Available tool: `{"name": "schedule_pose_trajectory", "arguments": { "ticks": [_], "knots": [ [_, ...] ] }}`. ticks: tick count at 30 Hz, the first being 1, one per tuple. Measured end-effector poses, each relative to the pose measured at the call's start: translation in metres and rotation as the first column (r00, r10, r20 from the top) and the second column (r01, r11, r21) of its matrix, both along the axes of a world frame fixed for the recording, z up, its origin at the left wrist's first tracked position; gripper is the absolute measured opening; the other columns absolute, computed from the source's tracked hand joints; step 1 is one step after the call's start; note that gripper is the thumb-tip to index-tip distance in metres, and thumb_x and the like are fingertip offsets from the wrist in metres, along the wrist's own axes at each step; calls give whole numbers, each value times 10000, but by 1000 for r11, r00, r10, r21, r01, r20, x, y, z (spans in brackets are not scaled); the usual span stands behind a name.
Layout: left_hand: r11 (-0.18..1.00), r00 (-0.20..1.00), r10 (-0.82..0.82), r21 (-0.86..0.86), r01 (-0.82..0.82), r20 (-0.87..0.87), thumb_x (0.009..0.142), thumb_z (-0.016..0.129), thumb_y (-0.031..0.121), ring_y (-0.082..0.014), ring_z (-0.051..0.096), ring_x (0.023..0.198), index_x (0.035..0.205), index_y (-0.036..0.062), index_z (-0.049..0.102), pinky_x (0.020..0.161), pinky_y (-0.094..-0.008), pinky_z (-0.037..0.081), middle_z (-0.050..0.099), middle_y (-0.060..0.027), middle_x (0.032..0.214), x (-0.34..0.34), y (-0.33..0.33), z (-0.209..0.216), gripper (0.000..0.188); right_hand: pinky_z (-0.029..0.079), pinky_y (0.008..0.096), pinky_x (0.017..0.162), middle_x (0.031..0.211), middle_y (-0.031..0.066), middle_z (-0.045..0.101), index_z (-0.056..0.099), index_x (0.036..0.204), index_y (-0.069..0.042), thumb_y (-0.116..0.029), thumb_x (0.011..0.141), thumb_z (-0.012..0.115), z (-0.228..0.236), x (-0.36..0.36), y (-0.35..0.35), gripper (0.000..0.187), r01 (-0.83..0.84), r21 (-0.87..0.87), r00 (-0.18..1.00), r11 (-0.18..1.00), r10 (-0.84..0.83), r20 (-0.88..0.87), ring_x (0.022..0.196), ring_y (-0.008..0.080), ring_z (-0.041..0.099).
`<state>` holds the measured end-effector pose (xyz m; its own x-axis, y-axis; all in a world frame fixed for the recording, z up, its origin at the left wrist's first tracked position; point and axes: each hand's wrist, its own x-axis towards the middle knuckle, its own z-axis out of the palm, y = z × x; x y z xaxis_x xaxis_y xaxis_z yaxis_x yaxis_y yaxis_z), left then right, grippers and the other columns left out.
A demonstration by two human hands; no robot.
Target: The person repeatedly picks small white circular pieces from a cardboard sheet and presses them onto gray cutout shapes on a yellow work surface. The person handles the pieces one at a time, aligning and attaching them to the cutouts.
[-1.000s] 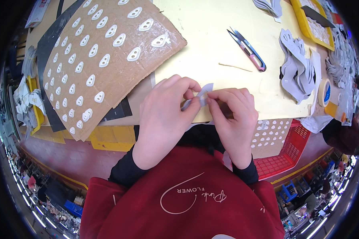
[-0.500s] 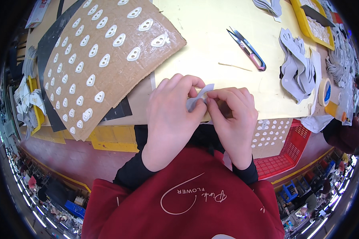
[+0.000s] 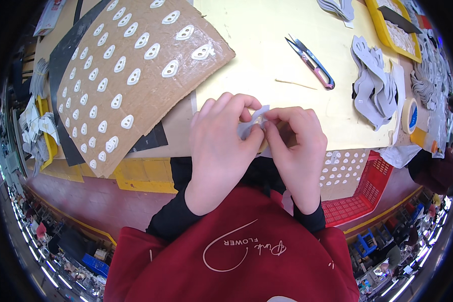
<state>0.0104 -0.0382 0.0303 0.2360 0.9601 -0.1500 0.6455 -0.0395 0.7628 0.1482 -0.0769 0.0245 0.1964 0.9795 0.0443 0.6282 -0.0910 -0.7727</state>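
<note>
Over the table's near edge, my left hand [image 3: 217, 143] pinches a small light grey cut piece [image 3: 245, 130] between thumb and fingers. My right hand [image 3: 301, 148] meets it from the right, thumb and forefinger pressed together at the piece's edge. A small whitish part [image 3: 258, 121] shows between the fingertips; its lower portion is hidden by the fingers. To the left lies a brown cardboard sheet [image 3: 151, 95] bearing rows of white two-holed oval parts.
Thread snips [image 3: 314, 65] and a thin stick [image 3: 295, 84] lie on the pale table sheet [image 3: 256, 45]. Grey cut pieces [image 3: 375, 85], a tape roll [image 3: 410, 116] and a yellow tray [image 3: 395, 30] are at right. A red crate [image 3: 357, 199] stands below the edge.
Both hands stay together at the grey piece, shifting slightly to the right. The whitish part shows more clearly between the fingertips. The cardboard sits almost the same in view.
</note>
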Motion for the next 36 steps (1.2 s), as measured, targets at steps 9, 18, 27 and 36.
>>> {"name": "schedule_pose_trajectory", "arguments": {
  "ticks": [9,18,27,36],
  "knots": [
    [999,999,-28,27,28,22,767,708,86,-260,575,854,1003,110,655,780,-398,454,593,-33,841,-5,1,-2,243,427,324,709,823,-8,660,689,929,-94,-7,778,735,-4,0,3,180,2,47,1000,999,-1,-23,682,182,529],
    [996,992,-41,-79,51,118,908,652,106,-278,653,748,965,37,700,662,-362,503,670,-100,854,-16,12,5,101,454,332,639,801,-4,647,693,941,-97,-17,792,739,8,1,9,176,41,-111,995,993,-51,-85,678,184,530],
    [992,990,-47,-109,62,132,906,677,74,-64,409,573,983,19,734,530,-248,334,621,-19,793,-17,16,7,110,452,304,605,794,-1,607,704,967,-85,-28,787,761,4,7,13,197,14,-98,1000,995,-16,-25,695,158,517],
    [993,995,-85,-81,90,58,820,725,62,-65,420,550,945,30,732,519,-256,334,603,-3,734,-15,20,7,130,468,331,633,799,1,606,696,954,-100,-31,777,758,7,9,14,200,-3,-151,998,989,-6,-61,712,187,546]
  ]
}}
